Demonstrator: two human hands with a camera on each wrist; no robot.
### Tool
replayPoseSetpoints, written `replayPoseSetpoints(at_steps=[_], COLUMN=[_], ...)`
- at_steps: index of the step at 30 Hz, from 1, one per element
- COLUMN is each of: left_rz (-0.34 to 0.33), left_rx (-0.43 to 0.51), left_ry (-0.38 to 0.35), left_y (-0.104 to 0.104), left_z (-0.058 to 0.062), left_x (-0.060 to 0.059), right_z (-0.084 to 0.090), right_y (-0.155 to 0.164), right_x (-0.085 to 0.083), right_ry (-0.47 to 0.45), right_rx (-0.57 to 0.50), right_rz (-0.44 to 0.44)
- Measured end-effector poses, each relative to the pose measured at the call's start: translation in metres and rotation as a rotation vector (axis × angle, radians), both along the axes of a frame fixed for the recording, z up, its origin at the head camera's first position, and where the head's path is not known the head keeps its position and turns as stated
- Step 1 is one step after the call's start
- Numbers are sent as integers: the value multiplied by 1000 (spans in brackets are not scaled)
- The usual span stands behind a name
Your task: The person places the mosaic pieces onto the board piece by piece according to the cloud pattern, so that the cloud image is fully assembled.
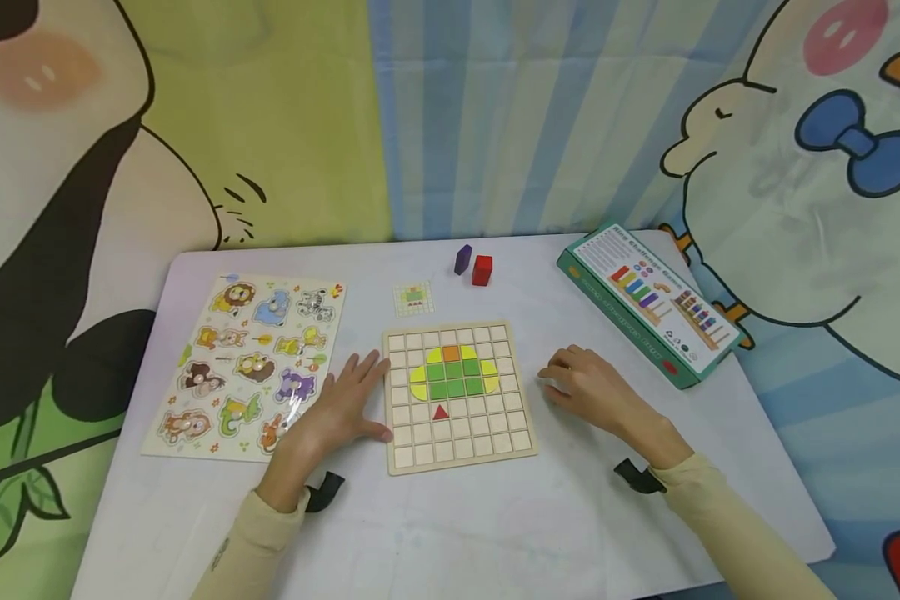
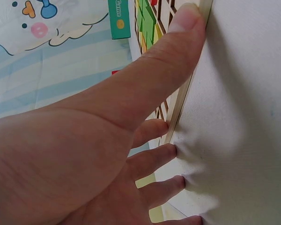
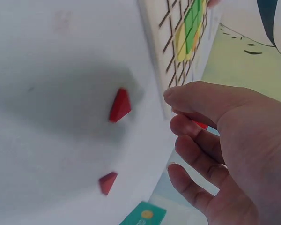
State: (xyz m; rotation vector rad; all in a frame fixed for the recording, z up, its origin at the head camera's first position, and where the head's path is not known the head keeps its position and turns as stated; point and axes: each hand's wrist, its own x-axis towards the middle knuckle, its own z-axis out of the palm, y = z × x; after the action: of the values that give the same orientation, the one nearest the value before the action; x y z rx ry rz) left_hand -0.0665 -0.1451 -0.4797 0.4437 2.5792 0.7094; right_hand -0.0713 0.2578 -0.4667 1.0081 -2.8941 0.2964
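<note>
A wooden grid board [image 1: 461, 442] lies on the table, bearing green square tiles [image 1: 455, 379], yellow round-edged tiles [image 1: 417, 390], an orange tile [image 1: 451, 353] and one red triangle tile [image 1: 440, 412]. Spread flat beside its left edge is my left hand [image 1: 345, 408]; its thumb touches the board's rim. My right hand [image 1: 588, 387] hovers right of the board with loosely curled fingers, thumb near the forefinger; I see nothing held. Beneath it, in the right wrist view, two red triangular pieces [image 3: 120, 106] lie on the table, hidden from the head view.
Behind the board are a small pattern card [image 1: 414, 297], purple pieces [image 1: 462, 259] and red pieces [image 1: 482, 271], seemingly stacked. An animal puzzle board [image 1: 255, 358] lies at left. A green game box [image 1: 648, 304] lies at back right, near the fabric backdrop.
</note>
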Motion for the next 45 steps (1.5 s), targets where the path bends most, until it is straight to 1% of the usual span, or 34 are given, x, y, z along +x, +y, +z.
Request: replayPoseSetpoints(at_steps=[3,8,12,17,21,24,27,31,36,41,45], left_rz=[6,13,6,-4,-3,0,4,8,16,20,17], left_rx=[5,2,3,0,2,4,6,7,9,6,1], left_ry=[-13,-24,-19,-4,5,2,-2,-1,-10,-16,-8], left_y=[0,0,1,1,0,0,1,1,-1,-1,0], left_z=[0,1,2,3,3,3,3,2,1,0,-1], left_x=[0,0,0,1,1,1,1,2,2,3,2], right_z=[-4,-9,-10,-14,-19,-22,-21,-14,-6,-9,-14], right_y=[9,16,18,21,25,25,22,7,-31,-74,-99], right_x=[5,10,12,12,11,10,7,1,-8,-8,-4], right_ry=[-4,-30,-45,-52,-41,-13,13,20,-1,-13,-4], right_rx=[3,8,10,-21,-44,-63,-89,-112,-138,-148,-130], right_rz=[6,0,-14,-28,-32,-19,-9,12,71,166,238])
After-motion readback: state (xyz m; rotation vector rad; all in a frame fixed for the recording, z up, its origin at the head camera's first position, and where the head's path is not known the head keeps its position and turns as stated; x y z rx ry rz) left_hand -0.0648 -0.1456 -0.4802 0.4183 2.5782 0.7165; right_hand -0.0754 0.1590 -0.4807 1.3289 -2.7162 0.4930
